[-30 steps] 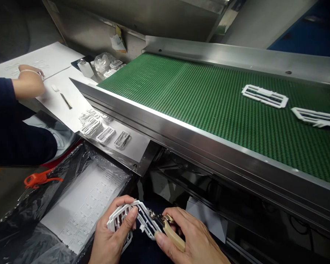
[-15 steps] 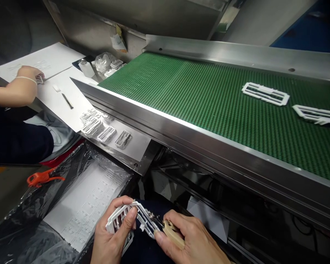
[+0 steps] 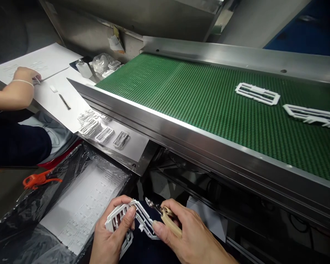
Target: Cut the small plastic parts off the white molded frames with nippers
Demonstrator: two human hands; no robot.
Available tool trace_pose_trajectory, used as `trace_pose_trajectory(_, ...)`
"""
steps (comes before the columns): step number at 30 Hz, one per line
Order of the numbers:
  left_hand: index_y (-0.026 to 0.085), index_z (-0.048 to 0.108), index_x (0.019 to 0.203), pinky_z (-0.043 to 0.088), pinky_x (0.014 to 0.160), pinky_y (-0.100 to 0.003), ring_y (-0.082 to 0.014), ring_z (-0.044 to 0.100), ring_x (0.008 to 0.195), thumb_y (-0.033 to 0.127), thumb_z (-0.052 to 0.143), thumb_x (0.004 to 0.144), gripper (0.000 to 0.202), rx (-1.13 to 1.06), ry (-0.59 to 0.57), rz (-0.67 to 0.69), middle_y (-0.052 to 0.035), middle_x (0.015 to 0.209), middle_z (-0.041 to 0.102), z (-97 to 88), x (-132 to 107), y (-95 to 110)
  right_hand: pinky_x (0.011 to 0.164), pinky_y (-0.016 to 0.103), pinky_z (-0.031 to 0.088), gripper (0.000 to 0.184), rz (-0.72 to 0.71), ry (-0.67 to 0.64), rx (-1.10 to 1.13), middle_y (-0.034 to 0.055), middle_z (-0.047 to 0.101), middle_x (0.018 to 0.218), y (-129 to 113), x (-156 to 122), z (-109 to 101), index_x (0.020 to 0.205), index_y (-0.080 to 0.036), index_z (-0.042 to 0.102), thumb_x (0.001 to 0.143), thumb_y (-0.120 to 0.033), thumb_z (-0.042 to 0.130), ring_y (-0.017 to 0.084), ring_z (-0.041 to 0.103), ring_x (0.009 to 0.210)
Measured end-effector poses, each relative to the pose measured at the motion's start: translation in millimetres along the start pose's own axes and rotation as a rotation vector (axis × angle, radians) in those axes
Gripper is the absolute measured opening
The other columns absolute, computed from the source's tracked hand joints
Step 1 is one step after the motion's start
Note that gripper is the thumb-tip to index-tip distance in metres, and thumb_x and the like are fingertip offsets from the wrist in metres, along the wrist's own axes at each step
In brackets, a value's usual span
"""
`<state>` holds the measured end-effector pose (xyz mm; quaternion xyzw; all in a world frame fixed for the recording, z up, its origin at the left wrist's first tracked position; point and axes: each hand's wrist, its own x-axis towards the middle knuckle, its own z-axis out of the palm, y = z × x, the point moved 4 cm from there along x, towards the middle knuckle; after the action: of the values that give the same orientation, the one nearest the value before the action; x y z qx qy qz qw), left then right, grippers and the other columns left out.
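My left hand (image 3: 114, 231) is closed around white slotted plastic frames (image 3: 124, 240), pinching them between thumb and fingers near the bottom of the view. A second white frame (image 3: 144, 216) slants from that pinch toward my right hand (image 3: 185, 231). My right hand grips cutting pliers (image 3: 170, 222) with tan handles; their metal jaws point up and left, just above the slanted frame and apart from it. My right thumb tip rests by the frame's lower right end. How the frames join under my left fingers is hidden.
A green conveyor belt (image 3: 165, 84) carries white frames (image 3: 257, 94) behind a metal rail. More frames (image 3: 105, 135) lie on a table at its left end. An orange-handled tool (image 3: 38, 179) rests on a plastic-lined box (image 3: 9, 216). A co-worker's hand (image 3: 24, 79) works at the far left.
The pliers' jaws have lifted away from the slanted frame, and the tan handles have tilted with them. The view has shifted slightly. My left hand keeps its hold.
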<state>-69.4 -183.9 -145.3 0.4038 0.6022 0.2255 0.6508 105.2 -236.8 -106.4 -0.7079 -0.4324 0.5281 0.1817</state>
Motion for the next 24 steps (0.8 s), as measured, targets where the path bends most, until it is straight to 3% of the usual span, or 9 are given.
trace_pose_trajectory(4,0.023,0.062,0.089,0.038,0.058,-0.02,-0.0117,0.05,0.056,0.048,0.069,0.073,0.03,0.031,-0.023,0.001,0.0056,0.055,0.056,4.1,-2,0,0.058,0.022,0.038,0.014,-0.018,0.047,0.145,-0.0046,0.053,0.073,-3,5,1,0.089,-0.024,0.049,0.086,-0.037,0.055,0.013,0.049,0.065)
trace_pose_trajectory(9,0.022,0.063,0.087,0.039,0.057,-0.021,-0.0121,0.05,0.054,0.047,0.07,0.072,0.03,-0.008,-0.076,0.015,0.0052,0.054,0.056,11.9,-3,0,0.058,0.021,0.038,0.009,-0.235,0.05,0.338,-0.0052,0.05,0.071,-16,15,13,0.086,-0.022,0.048,0.09,-0.029,0.051,0.01,0.046,0.062)
trace_pose_trajectory(14,0.021,0.061,0.087,0.037,0.053,-0.022,-0.0118,0.048,0.053,0.047,0.07,0.073,0.031,-0.058,-0.096,-0.007,0.0053,0.053,0.055,14.2,-3,0,0.059,0.021,0.038,0.013,-0.217,0.079,0.55,-0.0051,0.047,0.069,-6,24,22,0.08,-0.02,0.047,0.09,-0.028,0.049,0.01,0.043,0.061)
trace_pose_trajectory(20,0.022,0.061,0.087,0.036,0.052,-0.021,-0.0109,0.047,0.052,0.047,0.069,0.074,0.03,-0.043,-0.079,-0.016,0.0055,0.052,0.055,13.4,-1,-1,0.055,0.022,0.036,0.017,-0.023,0.21,0.398,-0.0065,0.043,0.064,13,25,9,0.082,-0.021,0.046,0.086,-0.035,0.055,0.01,0.039,0.058)
trace_pose_trajectory(24,0.021,0.062,0.088,0.037,0.054,-0.021,-0.011,0.048,0.053,0.047,0.07,0.073,0.032,-0.006,-0.095,0.003,0.0051,0.052,0.055,14.5,3,-2,0.057,0.022,0.038,0.022,-0.081,0.112,0.215,-0.0059,0.05,0.067,1,21,4,0.086,-0.021,0.05,0.082,-0.039,0.062,0.011,0.044,0.059)
